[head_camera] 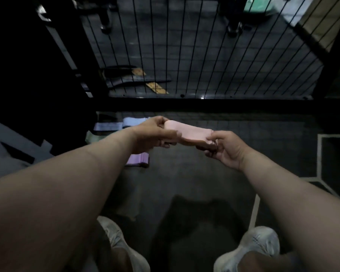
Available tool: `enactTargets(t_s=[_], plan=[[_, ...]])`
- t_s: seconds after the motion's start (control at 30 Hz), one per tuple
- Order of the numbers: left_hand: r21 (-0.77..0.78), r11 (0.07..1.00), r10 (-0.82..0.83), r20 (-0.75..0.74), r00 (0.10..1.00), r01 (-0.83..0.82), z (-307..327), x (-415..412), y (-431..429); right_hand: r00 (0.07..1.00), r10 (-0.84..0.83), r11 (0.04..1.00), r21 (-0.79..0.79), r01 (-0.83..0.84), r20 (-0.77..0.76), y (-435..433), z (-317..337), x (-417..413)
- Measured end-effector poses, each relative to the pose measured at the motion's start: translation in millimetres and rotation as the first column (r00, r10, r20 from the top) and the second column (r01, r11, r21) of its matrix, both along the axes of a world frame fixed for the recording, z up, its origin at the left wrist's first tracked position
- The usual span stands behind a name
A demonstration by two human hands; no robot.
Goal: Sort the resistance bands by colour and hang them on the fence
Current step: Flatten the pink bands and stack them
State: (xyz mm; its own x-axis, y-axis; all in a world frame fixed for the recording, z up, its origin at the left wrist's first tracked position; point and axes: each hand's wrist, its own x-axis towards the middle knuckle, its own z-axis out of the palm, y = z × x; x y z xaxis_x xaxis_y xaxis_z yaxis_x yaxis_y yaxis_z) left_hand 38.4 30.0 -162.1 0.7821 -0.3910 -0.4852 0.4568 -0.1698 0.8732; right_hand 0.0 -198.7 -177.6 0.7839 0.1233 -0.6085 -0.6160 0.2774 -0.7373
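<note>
Dim light, colours muted. Pink band [186, 132] held in the air between both hands, low in front of the wire fence [185, 55]. Left hand [155, 132] curled round one end, fingertips blurred. Right hand [224, 148] pinches the other end, lower fingers tucked underneath and hard to see. On the floor [185, 183] beyond the left forearm: purple band [138, 159], greenish band [92, 137], pale blue band [133, 120], all partly hidden by the arm. Cannot tell whether more lie beneath. No band visible on the fence.
</note>
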Motion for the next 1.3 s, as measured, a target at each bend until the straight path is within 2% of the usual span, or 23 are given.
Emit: enactTargets(t_s=[0.07,0.2,0.37,0.53,0.67,0.9,1.17,1.3], plan=[[0.074,0.996,-0.064,0.094,0.994,0.057,20,-7,12,1.000,0.005,1.000,0.003,-0.005,0.016,10,20,-4],[0.201,0.978,-0.106,0.247,0.963,0.056,57,-22,29,0.997,0.061,0.997,0.035,-0.063,0.043,25,52,-20],[0.188,0.974,-0.170,0.256,0.951,0.124,107,-47,53,0.986,0.154,0.987,0.038,-0.157,0.070,38,83,-46],[0.351,0.917,-0.306,0.322,0.896,0.187,166,-76,68,0.953,0.279,0.959,0.003,-0.282,0.120,52,105,-75],[0.486,0.837,-0.400,0.231,0.887,0.251,203,-99,86,0.939,0.310,0.950,-0.022,-0.311,0.148,67,125,-92],[0.326,0.887,-0.395,0.170,0.903,0.327,224,-139,117,0.930,0.318,0.948,-0.072,-0.310,0.184,77,157,-113],[0.334,0.937,-0.177,0.213,0.961,0.098,191,-168,119,0.908,0.388,0.911,-0.215,-0.352,0.158,86,162,-128],[0.377,0.925,-0.062,0.261,0.963,-0.042,171,-169,108,0.898,0.437,0.860,-0.315,-0.402,0.046,89,143,-123]])
